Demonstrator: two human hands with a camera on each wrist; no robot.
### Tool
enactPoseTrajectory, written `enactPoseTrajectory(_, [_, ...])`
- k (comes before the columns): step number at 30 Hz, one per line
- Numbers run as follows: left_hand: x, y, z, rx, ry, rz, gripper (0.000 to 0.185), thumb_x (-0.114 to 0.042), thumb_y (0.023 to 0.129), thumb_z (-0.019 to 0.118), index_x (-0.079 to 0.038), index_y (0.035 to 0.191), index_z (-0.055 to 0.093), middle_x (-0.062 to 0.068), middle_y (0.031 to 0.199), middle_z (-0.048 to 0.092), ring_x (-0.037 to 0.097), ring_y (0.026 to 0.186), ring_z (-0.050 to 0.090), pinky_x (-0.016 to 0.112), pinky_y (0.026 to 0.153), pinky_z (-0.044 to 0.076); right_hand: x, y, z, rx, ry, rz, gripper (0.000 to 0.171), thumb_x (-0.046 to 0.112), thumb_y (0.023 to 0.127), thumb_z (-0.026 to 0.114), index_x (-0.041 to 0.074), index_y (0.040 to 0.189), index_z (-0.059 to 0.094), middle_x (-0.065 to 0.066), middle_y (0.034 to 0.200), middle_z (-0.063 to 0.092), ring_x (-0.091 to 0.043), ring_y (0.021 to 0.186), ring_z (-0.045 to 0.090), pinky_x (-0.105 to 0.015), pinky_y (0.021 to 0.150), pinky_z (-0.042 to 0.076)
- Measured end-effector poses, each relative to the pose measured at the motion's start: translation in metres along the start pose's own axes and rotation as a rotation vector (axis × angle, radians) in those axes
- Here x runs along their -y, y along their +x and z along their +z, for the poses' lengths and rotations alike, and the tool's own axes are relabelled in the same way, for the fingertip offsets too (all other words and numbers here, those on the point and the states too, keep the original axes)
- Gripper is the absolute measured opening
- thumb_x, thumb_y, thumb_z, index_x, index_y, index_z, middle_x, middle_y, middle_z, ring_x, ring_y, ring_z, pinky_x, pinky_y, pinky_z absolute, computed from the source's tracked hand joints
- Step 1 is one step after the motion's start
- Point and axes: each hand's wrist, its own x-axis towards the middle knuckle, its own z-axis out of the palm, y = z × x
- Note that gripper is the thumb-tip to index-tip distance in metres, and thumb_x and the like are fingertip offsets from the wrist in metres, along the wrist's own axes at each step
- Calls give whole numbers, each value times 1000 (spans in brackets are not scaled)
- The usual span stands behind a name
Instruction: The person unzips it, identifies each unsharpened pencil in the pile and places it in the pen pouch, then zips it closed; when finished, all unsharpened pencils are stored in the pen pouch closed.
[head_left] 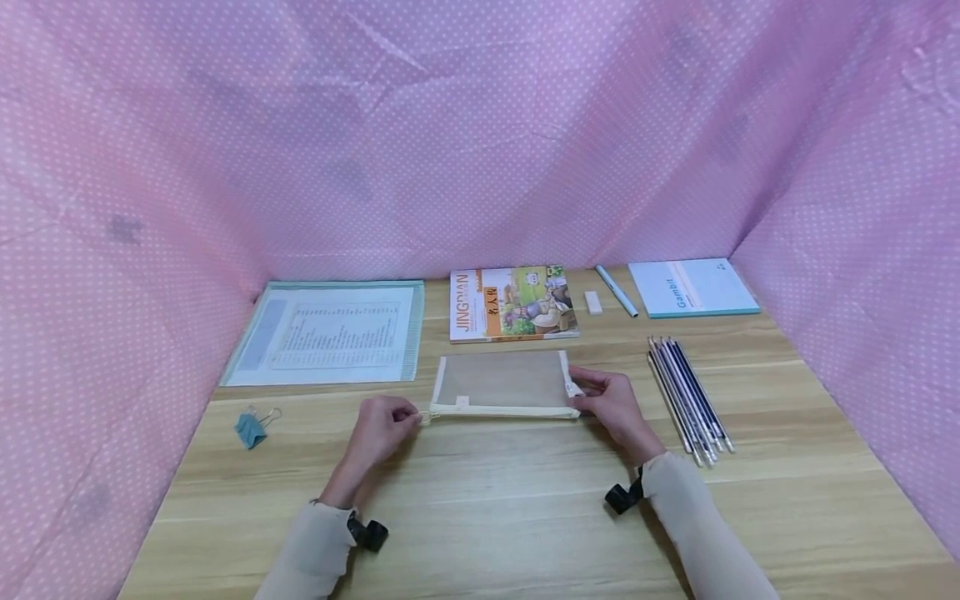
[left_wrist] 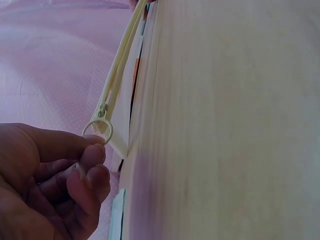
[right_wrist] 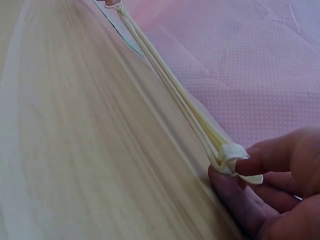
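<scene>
A see-through zipper pouch (head_left: 501,379) with cream edging lies in the middle of the table, its zipper side toward me. At its left corner my left hand (head_left: 384,429) pinches the round zipper pull (left_wrist: 98,131) between thumb and fingertips. My right hand (head_left: 611,408) grips the pouch's right corner by the fabric tab (right_wrist: 233,152). Between the hands the zipper (right_wrist: 172,87) runs stretched, and a gap shows between its two edges in the right wrist view. The slider sits at the left end, beside the ring.
Several pencils (head_left: 686,400) lie right of my right hand. A blue binder clip (head_left: 251,429) is at the left, below a printed sheet in a folder (head_left: 333,333). Behind the pouch are a magazine (head_left: 513,304), an eraser (head_left: 592,302), a pen (head_left: 617,291) and a notebook (head_left: 693,288).
</scene>
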Motion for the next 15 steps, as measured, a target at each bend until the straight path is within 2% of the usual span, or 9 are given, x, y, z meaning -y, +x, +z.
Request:
enactPoseTrajectory(7, [4,0,-7,11,-29,-58,5,0,85,72,-1,81,76,11,74,72,10,56,52,20,48,41,0,1,1,-19,18,-9,57,-10,81,70,-1,135,57,-21,142,56,-36,132,56,-22,85,57])
enactPoseTrajectory(11, [2,0,-7,52,-7,-87,4,-2,85,72,-2,84,76,9,75,72,11,59,55,21,51,44,1,0,1,-11,23,-10,57,-10,81,70,-1,136,56,-22,143,55,-37,132,56,-21,84,57])
enactPoseTrajectory(15, [2,0,-4,88,47,-61,4,-2,84,71,-3,82,75,5,72,68,11,62,56,21,54,45,1,-2,1,10,20,-46,56,-9,82,70,-2,136,56,-24,143,54,-28,122,64,-20,82,57])
